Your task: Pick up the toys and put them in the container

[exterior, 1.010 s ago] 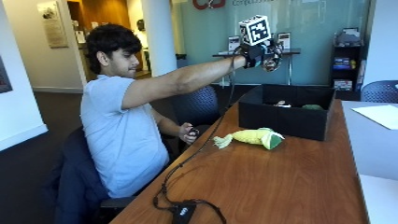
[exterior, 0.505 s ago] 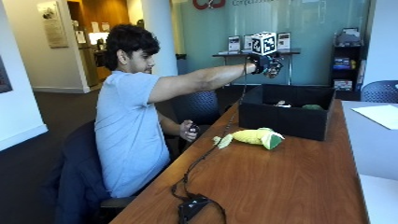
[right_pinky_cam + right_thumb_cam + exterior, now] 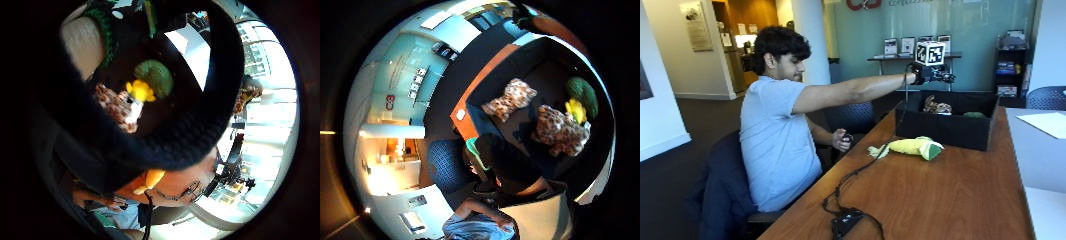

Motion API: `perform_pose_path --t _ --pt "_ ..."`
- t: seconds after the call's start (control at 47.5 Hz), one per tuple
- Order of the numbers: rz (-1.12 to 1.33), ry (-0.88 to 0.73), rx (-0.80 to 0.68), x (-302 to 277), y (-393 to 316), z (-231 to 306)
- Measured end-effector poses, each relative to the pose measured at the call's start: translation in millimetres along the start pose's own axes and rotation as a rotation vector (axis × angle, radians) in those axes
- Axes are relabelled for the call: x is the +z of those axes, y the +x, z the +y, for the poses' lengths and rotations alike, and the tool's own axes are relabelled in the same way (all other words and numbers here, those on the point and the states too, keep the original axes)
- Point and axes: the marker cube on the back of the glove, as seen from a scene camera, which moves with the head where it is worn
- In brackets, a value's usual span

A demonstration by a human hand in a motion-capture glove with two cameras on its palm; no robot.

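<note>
Here, going from left to right in the outside view, the person (image 3: 783,135) is sitting beside the wooden table (image 3: 953,200) and reaching the right hand (image 3: 927,75) out over the black container (image 3: 946,127), arm held level so the hand is hanging above the open top, a sensible spot for letting a toy fall inside. Whether its fingers are spread or curled I cannot tell; no toy is showing in it. The bare hand (image 3: 841,140) is resting near the table's edge, out of the way. On the table just in front of the container, a yellow-green plush toy (image 3: 909,147) is lying, not yet collected. Inside, the leopard-spotted toys (image 3: 540,120) are lying beside a green and yellow toy (image 3: 581,97), so the job is seemingly partway done.
</note>
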Motion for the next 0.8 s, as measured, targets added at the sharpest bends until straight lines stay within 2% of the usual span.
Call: perform_pose_path --t 0.147,0.4,0.568,0.8 --pt "0.042 0.0 0.021 -3.2 62.9 44.0" --pt "-0.013 -0.044 0.178 11.8 164.6 131.6" --pt "0.056 -0.103 0.101 30.1 196.9 174.0" --pt "-0.001 -0.092 0.15 46.8 211.7 198.4"
